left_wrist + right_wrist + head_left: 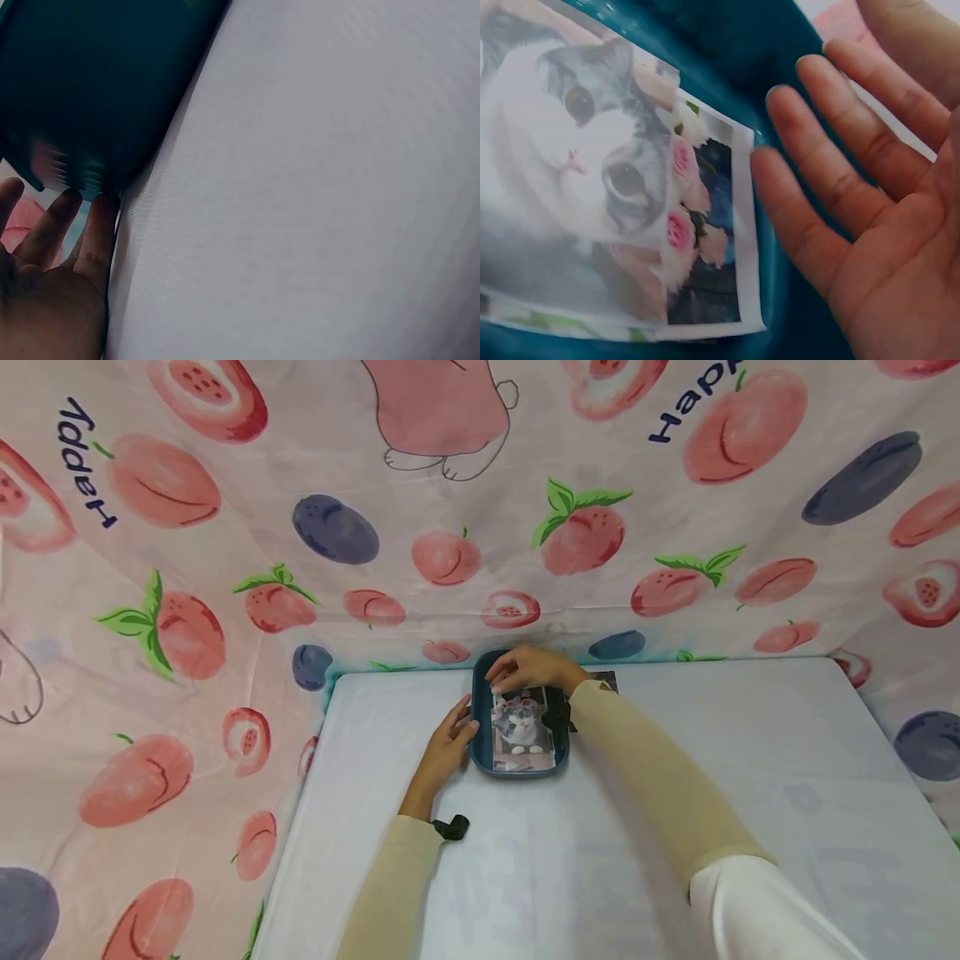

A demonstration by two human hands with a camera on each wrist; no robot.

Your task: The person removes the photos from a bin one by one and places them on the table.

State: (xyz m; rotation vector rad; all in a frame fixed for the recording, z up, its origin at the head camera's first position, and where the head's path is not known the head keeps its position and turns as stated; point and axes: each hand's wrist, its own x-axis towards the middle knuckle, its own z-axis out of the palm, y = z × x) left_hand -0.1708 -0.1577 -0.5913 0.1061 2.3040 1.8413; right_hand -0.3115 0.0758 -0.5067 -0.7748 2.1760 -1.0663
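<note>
A teal tray [483, 756] with rounded corners stands at the table's far edge. In it lies a printed photo of a grey and white cat [522, 727], on top of a white-bordered flower photo [703, 225] whose edge shows in the right wrist view. My left hand [444, 750] is at the tray's left side; in the left wrist view its straight fingertips are right by the outer wall. Over the tray's far part, my right hand [534, 667] holds nothing. Its fingers are extended and slightly bent, with the tips close to the flower photo's edge.
Just right of the tray, a dark picture [604, 679] is partly hidden behind the right forearm. The table [750, 760] has a white cover. A fruit-print cloth [465, 510] hangs at the back and sides, meeting the table at its far edge.
</note>
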